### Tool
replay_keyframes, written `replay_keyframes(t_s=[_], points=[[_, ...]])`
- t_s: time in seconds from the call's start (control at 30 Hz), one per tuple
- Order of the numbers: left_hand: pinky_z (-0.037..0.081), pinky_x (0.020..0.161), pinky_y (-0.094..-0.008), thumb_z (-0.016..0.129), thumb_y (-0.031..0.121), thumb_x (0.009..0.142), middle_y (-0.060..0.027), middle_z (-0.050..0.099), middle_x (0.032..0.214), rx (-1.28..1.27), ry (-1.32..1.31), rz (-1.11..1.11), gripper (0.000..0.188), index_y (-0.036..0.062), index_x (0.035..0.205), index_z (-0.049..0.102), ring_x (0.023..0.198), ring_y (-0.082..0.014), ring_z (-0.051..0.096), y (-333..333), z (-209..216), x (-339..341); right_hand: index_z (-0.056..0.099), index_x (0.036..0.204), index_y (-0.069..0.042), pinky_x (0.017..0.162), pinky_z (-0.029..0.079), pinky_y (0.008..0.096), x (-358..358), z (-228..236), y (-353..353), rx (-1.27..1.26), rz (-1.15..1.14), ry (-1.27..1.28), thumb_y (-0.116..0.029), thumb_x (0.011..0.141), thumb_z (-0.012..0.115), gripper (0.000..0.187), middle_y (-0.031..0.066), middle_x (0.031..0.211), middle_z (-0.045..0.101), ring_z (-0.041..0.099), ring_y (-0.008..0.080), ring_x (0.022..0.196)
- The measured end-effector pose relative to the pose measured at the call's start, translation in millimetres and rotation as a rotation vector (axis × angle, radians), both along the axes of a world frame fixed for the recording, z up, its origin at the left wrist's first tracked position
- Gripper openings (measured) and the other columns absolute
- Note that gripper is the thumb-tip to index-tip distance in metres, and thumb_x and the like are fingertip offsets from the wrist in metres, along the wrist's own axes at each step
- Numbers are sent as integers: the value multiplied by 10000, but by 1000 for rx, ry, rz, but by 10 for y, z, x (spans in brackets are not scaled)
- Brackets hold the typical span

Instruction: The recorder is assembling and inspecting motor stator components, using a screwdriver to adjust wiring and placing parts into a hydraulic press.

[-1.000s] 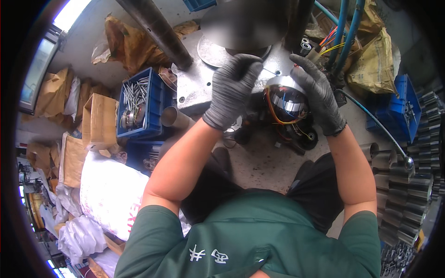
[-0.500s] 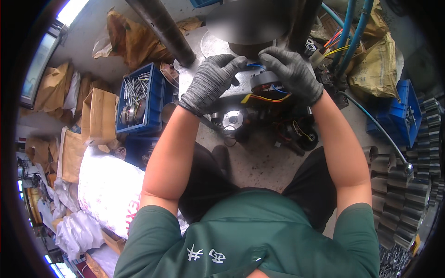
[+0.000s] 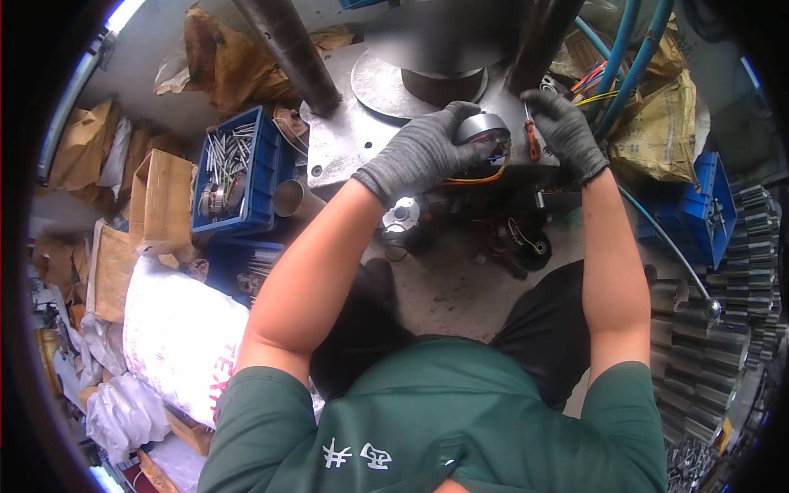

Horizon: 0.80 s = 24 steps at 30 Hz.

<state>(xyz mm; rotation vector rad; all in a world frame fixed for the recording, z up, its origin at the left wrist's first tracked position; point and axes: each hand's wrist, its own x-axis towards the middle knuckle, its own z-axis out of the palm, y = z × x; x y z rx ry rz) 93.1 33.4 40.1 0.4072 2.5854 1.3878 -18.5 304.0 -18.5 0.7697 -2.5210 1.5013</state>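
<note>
- While both gloved hands work at the edge of the grey metal plate (image 3: 353,140), the small round motor (image 3: 483,131) sits up on that plate's edge, just below the big round base (image 3: 427,78) of the machine.
- Left hand (image 3: 423,152) is curled around the motor's side, gripping it; right hand (image 3: 567,131) is closed on a small red-handled tool (image 3: 532,141) held against the motor.
- Judging by the loose orange and yellow wires (image 3: 477,174) hanging beneath it, the motor is in place but the work on it looks unfinished.
- Another round metal part (image 3: 400,220) and black bits (image 3: 526,246) lie on the floor below (untouched).
- Crowding the spot: a dark steel column (image 3: 288,49), blue hoses (image 3: 625,66), a blue bin (image 3: 238,168) of metal rods, brown paper bags (image 3: 649,123), and stacked gears (image 3: 707,329) on the right.
</note>
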Motion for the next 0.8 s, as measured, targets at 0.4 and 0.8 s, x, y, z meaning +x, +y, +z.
replay_keyframes(t_s=[0.4, 0.8], points=[[548, 612, -289, 629, 61, 729, -48, 612, 851, 661, -170, 394, 543, -31, 1264, 630, 689, -125, 586, -457, 26, 241, 708, 1075, -56, 971, 513, 421, 669, -97, 196, 642, 130, 374, 28, 695, 719, 389, 143, 1221, 673, 620, 381, 1077], [501, 687, -355, 697, 78, 852, 18, 482, 645, 1367, -138, 633, 163, 30, 1004, 661, 542, -142, 444, -854, -10, 170, 661, 1222, 14, 884, 600, 296, 1069, 74, -321, -608, 5, -396, -33, 947, 706, 283, 122, 1136, 714, 714, 173, 989]])
